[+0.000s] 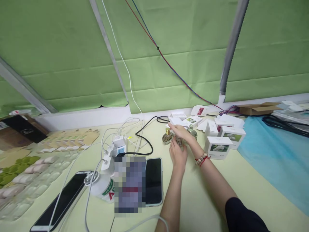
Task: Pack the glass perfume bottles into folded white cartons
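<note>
Several small glass bottles, which look like perfume bottles, stand close together on the table. One bottle [167, 138] with a gold cap is just left of my hands. Behind my right wrist is another bottle [192, 131] with a pale green cap. My left hand [178, 153] has its fingers and thumb around a glass bottle [179, 141], partly hidden between my hands. Across the top of the bottles reaches my right hand [182, 132], fingers stretched out to the left and palm partly hidden. A beaded red bracelet is on my right wrist.
White cartons [218, 148] with flower pictures stand right of my hands, with flattened ones behind. A phone [154, 181], a tablet-like device [64, 198], a power strip [109, 158] and loose cables lie left. Blue sheeting [272, 158] covers the right side.
</note>
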Demonstrator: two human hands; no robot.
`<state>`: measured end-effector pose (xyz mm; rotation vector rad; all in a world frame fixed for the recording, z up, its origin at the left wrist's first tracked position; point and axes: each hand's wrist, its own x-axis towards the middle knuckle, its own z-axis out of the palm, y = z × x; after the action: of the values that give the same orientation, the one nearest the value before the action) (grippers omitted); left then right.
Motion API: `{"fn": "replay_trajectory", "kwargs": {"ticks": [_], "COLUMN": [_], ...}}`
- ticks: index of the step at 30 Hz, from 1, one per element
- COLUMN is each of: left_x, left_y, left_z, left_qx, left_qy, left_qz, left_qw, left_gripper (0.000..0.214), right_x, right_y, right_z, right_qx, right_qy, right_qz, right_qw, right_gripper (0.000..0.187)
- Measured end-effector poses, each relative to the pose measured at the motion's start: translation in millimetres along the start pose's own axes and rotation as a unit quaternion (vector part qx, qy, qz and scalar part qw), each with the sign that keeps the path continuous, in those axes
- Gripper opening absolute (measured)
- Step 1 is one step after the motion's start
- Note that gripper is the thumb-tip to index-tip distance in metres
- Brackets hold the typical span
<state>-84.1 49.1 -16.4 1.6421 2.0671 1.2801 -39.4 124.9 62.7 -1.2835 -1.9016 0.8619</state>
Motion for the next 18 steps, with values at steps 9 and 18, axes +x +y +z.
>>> {"fn": "replay_trajectory", "kwargs": {"ticks": [9, 18], "left_x": [-0.1, -0.2], "left_y": [2.0, 3.1], "left_z": [0.5, -0.7], "left_qx": [0.002, 0.01], "left_qy": [0.014, 0.018], "left_qz": [0.012, 0.012], "left_qw": [1.0, 1.0], "left_gripper": [0.05, 0.048], "right_x": [0.8, 4.3], "right_y": [-2.8, 3.3], "right_z": [-8.7, -0.7], "right_qx": [-0.028, 0.097], "right_qy": [-0.035, 0.03], "right_qz": [0.048, 0.041], "right_qw": [0.998, 0.994], "right_gripper": [0.068, 0.061]}}
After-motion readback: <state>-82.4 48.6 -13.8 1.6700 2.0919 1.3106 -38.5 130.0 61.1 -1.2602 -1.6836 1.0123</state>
